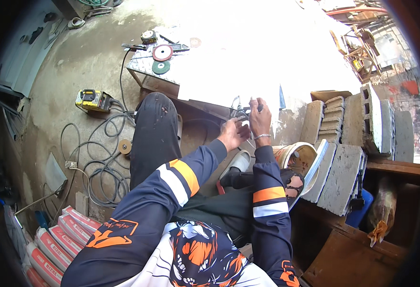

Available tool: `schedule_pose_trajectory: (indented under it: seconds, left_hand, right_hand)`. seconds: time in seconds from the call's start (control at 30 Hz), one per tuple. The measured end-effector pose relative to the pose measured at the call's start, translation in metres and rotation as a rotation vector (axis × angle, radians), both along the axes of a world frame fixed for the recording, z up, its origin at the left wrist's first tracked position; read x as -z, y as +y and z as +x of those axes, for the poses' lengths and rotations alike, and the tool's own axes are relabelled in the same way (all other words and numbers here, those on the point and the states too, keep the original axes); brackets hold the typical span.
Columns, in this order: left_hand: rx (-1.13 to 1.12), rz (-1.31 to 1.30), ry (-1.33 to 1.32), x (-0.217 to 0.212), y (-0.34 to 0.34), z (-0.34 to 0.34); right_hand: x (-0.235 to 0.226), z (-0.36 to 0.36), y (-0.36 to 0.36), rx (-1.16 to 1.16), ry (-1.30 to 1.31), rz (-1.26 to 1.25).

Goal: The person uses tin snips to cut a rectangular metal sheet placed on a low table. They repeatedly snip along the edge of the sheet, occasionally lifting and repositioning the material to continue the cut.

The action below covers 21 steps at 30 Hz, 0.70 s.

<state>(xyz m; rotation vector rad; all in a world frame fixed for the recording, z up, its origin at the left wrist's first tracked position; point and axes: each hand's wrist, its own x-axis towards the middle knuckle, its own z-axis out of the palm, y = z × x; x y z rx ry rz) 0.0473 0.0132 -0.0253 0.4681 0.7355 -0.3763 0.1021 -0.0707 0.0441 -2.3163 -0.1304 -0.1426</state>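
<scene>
Head view: at the far left we saw red-and-white sacks (pixel 57 241) piled low, then a yellow boxy machine (pixel 89 100) on the floor (pixel 95 57), with dark cables (pixel 105 178) looped below it. Next came the table (pixel 139 65), its left end carrying a tape measure (pixel 149 37), a red-edged disc (pixel 162 52) and a green disc (pixel 161 67), none of them touched by the hands. Near the table's front edge the left hand (pixel 234 134) was half closed, its fingers bent toward a small dark piece (pixel 240 113). The right hand (pixel 260 119), just beside it, was curled too, its fingertips close to the same spot. The piece was by both hands — whether either had hold of it, we could not tell. Farther right stood a pale bucket (pixel 280 154), then grey blocks (pixel 340 179) in a row.

We judged the handwork to be under way; no finished result showed, and how much was left we could not read.

On the left, the view's rim fell into darkness. In the middle, glare washed out most of the table, and the fingers covered much of the piece — its shape was hard to make out. On the right, the bucket was partly hidden by a knee.
</scene>
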Motion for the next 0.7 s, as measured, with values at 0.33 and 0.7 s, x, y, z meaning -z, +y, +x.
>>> schedule_pose_trajectory:
  seconds: [0.33,0.7]
  left_hand:
    - [-0.289,-0.550,-0.096,-0.009,-0.018,0.032]
    - [-0.228,-0.482,0.015,-0.049,-0.025,0.033]
  right_hand:
    - [-0.002,-0.011,0.003,-0.064,0.040,0.116]
    - [-0.013,-0.008,-0.005,0.038,0.138,0.246]
